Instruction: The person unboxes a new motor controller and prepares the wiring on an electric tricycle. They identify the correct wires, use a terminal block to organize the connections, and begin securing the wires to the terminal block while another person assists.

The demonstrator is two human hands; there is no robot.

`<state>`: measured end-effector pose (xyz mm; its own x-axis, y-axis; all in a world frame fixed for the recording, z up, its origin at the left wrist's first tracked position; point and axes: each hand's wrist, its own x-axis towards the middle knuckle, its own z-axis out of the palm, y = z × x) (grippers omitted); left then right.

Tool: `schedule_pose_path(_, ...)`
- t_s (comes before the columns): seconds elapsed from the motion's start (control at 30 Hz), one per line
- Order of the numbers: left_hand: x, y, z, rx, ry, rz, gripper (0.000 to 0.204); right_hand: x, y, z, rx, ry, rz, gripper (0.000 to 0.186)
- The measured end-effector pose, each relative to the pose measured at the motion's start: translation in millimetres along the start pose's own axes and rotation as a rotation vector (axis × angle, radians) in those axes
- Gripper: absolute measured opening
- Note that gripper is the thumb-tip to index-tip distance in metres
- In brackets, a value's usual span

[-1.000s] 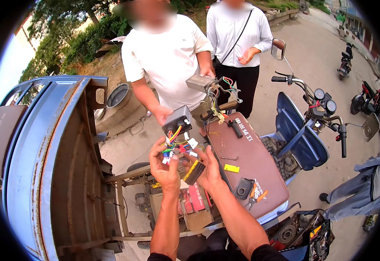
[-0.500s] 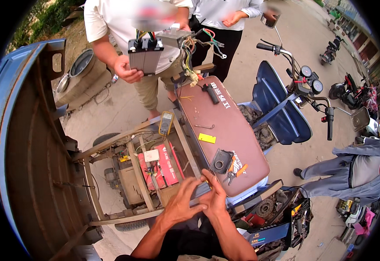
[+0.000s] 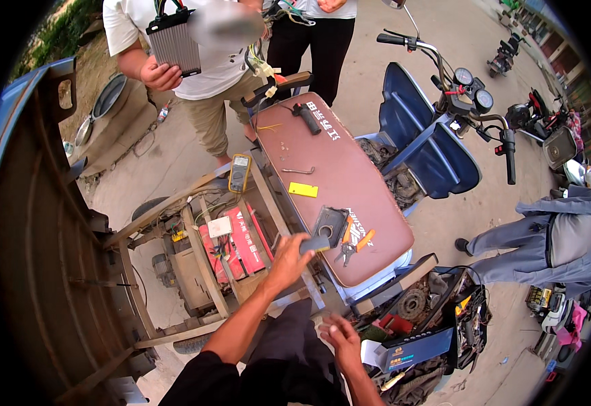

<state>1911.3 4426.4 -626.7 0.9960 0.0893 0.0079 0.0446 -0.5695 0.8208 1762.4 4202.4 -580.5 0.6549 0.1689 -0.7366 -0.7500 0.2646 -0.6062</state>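
The person's left hand (image 3: pixel 287 260) reaches forward to the near edge of the brown vehicle seat (image 3: pixel 349 183), its fingers closed round a small dark grey block (image 3: pixel 314 243), seemingly lifting it or setting it down. The block sits at about seven o'clock from the orange-handled pliers (image 3: pixel 355 242) and just below a black holder (image 3: pixel 329 223) lying on the seat. The right hand (image 3: pixel 339 335) hangs free near the lap, fingers loosely apart, holding nothing. At about nine o'clock from the left hand the red batteries (image 3: pixel 238 240) lie exposed in the open frame. At twelve o'clock another person holds a ribbed grey controller (image 3: pixel 172 42). The step looks like fetching a part from the seat; next needs a firm grip and a clear lift.
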Motion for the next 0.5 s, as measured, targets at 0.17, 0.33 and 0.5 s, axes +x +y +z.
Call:
schedule_pose_path(0.17,76.1,-51.4,50.9,-0.006,0.214,-0.023,0.040,-57.9,118.4,-92.2,-0.430,0.074,0.086,0.032)
schedule_pose_path(0.33,60.5,-68.5,54.0,0.137,0.294,-0.027,0.039,-114.6,189.7,-157.7,-0.951,0.171,0.040,0.031)
schedule_pose_path(0.5,-88.2,-54.2,26.2,0.179,-0.404,0.086,0.027,-122.0,278.9,-226.3,-1.281,0.028,-0.044,0.027)
